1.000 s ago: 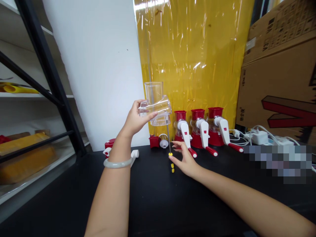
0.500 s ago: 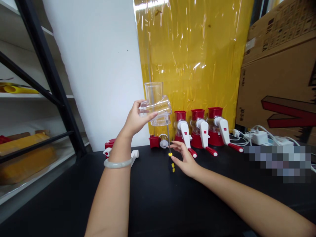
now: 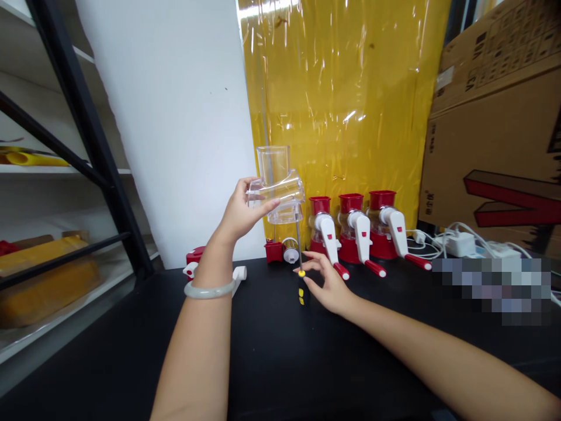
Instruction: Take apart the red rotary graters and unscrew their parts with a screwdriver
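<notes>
My left hand (image 3: 243,210) grips a clear plastic grater housing (image 3: 280,190) and holds it up above the table. Its square feed chute points upward. Below it stands a screwdriver (image 3: 301,286) with a black and yellow handle, its long shaft rising to the underside of the housing; the tip is hard to make out against the clear plastic. The fingers of my right hand (image 3: 326,283) are closed around the top of the screwdriver's handle. Just behind lie a red part (image 3: 274,252) and a metal grater drum (image 3: 290,250) with a white end.
Several red and clear rotary graters (image 3: 353,228) with white cranks stand at the back right. Behind my left forearm lie a red base (image 3: 195,255) and a white crank (image 3: 239,275). White cables and adapters (image 3: 460,242) sit by a cardboard box (image 3: 495,128). Shelving (image 3: 74,169) borders the left.
The screwdriver's handle has turned, with its yellow marks facing a different way and its lower end shifted slightly left. Both hands and the housing stay nearly where they were.
</notes>
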`<state>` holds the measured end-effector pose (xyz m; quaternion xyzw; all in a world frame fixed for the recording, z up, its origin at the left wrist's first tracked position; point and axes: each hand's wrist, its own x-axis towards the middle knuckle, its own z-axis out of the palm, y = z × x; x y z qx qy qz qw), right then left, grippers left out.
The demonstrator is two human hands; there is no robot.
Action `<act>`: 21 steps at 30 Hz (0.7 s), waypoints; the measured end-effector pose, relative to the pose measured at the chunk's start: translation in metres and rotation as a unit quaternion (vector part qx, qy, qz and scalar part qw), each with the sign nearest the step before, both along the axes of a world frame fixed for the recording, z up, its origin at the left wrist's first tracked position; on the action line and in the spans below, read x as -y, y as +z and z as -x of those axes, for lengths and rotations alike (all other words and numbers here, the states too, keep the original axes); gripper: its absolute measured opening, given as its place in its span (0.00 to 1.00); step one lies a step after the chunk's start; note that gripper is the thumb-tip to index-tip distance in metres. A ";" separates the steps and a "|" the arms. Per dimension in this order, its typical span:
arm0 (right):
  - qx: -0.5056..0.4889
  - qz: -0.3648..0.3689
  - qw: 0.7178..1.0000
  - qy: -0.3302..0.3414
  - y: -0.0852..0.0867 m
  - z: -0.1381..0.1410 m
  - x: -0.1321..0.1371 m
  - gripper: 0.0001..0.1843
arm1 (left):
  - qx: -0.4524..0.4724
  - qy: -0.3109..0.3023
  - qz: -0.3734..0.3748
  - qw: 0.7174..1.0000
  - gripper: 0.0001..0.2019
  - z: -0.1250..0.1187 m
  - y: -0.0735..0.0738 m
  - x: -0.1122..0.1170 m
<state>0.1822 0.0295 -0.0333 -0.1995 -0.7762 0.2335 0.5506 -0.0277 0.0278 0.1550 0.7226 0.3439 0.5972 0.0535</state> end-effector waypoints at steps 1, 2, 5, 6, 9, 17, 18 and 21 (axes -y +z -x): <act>0.000 0.001 1.000 -0.019 0.000 0.000 -0.001 0.29 | 0.000 -0.001 -0.001 1.000 0.31 0.000 0.000 0.000; 0.000 0.003 0.999 -0.047 -0.001 0.001 -0.001 0.30 | 0.000 -0.001 -0.001 1.000 0.31 0.000 0.000 0.001; 0.001 0.005 0.995 -0.099 -0.001 -0.001 -0.003 0.33 | 0.001 -0.001 0.002 1.000 0.30 -0.001 0.000 0.001; -0.001 0.004 0.996 -0.090 -0.001 -0.001 -0.002 0.31 | 0.001 -0.001 0.002 1.000 0.30 -0.001 0.000 0.002; -0.004 0.004 1.000 -0.022 -0.001 -0.002 -0.002 0.28 | 0.002 0.000 0.001 1.000 0.30 -0.002 0.001 0.002; 0.010 0.016 0.995 -0.098 -0.002 0.000 -0.003 0.35 | 0.000 -0.002 -0.004 1.000 0.30 -0.001 0.000 0.001; 0.011 0.015 0.996 -0.091 -0.001 -0.001 -0.002 0.34 | 0.001 -0.002 -0.002 1.000 0.30 -0.001 0.000 0.001; 0.011 0.012 1.000 -0.016 0.000 -0.001 0.001 0.30 | 0.002 -0.004 0.001 1.000 0.31 -0.001 0.000 0.001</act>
